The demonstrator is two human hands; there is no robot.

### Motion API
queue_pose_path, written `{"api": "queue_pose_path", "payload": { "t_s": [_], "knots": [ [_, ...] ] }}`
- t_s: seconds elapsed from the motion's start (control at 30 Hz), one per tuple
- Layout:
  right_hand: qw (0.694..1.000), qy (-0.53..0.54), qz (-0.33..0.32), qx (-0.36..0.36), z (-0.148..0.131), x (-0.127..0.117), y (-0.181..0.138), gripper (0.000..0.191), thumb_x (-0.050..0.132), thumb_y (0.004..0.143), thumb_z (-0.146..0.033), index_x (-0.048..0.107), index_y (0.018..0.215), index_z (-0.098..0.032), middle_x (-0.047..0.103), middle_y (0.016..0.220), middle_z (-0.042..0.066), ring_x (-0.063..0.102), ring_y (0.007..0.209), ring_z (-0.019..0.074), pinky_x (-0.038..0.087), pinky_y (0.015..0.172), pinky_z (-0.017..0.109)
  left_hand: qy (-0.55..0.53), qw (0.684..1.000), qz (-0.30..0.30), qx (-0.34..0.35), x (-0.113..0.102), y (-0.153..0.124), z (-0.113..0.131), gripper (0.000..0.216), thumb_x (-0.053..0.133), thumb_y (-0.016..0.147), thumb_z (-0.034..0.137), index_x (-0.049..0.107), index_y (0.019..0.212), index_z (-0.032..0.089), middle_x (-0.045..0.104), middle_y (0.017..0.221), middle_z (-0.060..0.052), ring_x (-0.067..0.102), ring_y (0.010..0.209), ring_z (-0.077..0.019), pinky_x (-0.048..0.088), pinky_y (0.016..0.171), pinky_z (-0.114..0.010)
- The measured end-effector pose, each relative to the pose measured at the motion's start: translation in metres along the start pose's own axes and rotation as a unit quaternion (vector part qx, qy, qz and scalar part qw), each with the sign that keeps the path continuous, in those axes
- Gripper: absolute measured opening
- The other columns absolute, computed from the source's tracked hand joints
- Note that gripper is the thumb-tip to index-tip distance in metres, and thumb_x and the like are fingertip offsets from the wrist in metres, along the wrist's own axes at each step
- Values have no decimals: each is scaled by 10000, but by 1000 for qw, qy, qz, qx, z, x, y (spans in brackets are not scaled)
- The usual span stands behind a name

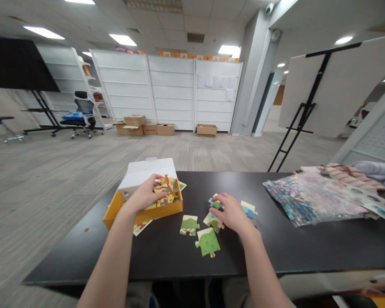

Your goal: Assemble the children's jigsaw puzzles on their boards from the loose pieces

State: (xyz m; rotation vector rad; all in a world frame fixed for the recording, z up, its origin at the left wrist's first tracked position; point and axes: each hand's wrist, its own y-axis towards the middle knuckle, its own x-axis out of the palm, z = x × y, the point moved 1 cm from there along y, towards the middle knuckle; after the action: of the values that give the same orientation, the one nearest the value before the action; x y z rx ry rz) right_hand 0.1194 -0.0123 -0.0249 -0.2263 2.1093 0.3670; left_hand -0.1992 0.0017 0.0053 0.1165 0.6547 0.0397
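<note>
My left hand (147, 194) reaches into a yellow box (163, 210) with a raised white lid (150, 169). Its fingers and thumb close on yellow and red puzzle pieces (167, 186), which stand tilted above the box wall. My right hand (231, 211) is over the table, fingers curled around a green and blue puzzle piece (214, 202), partly covered. Just below it lies a cream and green piece (212, 221). Two more green pieces, one square-on (189, 225) and one nearer me (208, 241), lie flat. A blue and cream piece (249, 209) is right of that hand.
The black table (167, 252) carries a printed sheet (141, 226) partly under the box. To the right lie a clear plastic bag with colourful contents (308, 199) and striped fabric (349, 175). Beyond are cardboard boxes (136, 125), white shelving (171, 90) and a black stand (303, 111).
</note>
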Motion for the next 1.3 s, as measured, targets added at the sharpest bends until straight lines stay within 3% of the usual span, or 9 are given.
{"api": "queue_pose_path", "payload": {
  "t_s": [0.1, 0.27, 0.4, 0.53, 0.7, 0.9, 1.1, 1.3],
  "knots": [
    [996, 40, -16, -72, -15, 3, -3, 272, 751, 828, -368, 739, 1068, -239, 634, 1265, 81, 557, 1202, 253, 404, 1053, 377, 34, 999, 41, 6, -4, -2, 3, 582, 722, 644, 461, 520, 1132, 216, 733, 1047, -82, 695, 1061, -297, 550, 904, -407],
    [979, 73, -106, -156, -38, 14, -8, 427, 822, 750, -484, 754, 1123, -289, 571, 1397, 87, 470, 1332, 285, 349, 1130, 425, 127, 981, 147, 9, -14, -9, 7, 489, 681, 722, 428, 557, 1144, 213, 724, 1087, -93, 680, 1093, -307, 530, 956, -419],
    [964, 64, -166, -195, -51, 23, -11, 371, 805, 780, -464, 768, 1128, -342, 554, 1444, 48, 395, 1398, 311, 312, 1160, 453, 73, 973, 215, 28, -19, -15, 14, 481, 695, 740, 438, 570, 1145, 210, 717, 1133, -100, 667, 1137, -304, 564, 919, -395],
    [959, 48, -181, -211, -59, 32, -13, 301, 730, 856, -459, 769, 1141, -367, 519, 1494, 25, 346, 1439, 319, 281, 1182, 466, -24, 964, 260, 49, -20, -19, 23, 501, 744, 725, 420, 569, 1144, 207, 724, 1151, -92, 696, 1089, -274, 575, 932, -388],
    [962, 19, -175, -210, -55, 33, -13, 251, 663, 910, -317, 773, 1129, -369, 562, 1455, 31, 425, 1396, 297, 317, 1163, 460, -145, 963, 215, 72, -13, -27, 43, 582, 802, 678, 441, 553, 1142, 192, 736, 1123, -99, 718, 1047, -275, 599, 893, -398],
    [979, 17, -152, -137, -23, 14, -11, 286, 614, 871, -146, 812, 1007, -302, 612, 1390, 75, 576, 1270, 277, 420, 1083, 426, -197, 970, 121, 73, 13, -42, 74, 609, 811, 686, 437, 518, 1163, 199, 741, 1068, -85, 742, 956, -282, 617, 819, -415],
    [989, 22, -124, -77, 12, 5, -9, 318, 601, 804, -77, 820, 921, -276, 624, 1369, 81, 592, 1256, 274, 436, 1069, 415, -148, 985, 15, 87, 54, -52, 89, 528, 727, 778, 353, 495, 1238, 238, 732, 1036, -58, 732, 961, -249, 593, 841, -380],
    [994, 8, -99, -38, 28, -5, -9, 320, 594, 787, -59, 817, 917, -250, 661, 1295, 90, 626, 1199, 269, 438, 1063, 401, -82, 990, -68, 89, 97, -60, 75, 560, 701, 776, 257, 482, 1291, 242, 707, 910, -4, 695, 780, -196, 539, 728, -317]
  ]
}}
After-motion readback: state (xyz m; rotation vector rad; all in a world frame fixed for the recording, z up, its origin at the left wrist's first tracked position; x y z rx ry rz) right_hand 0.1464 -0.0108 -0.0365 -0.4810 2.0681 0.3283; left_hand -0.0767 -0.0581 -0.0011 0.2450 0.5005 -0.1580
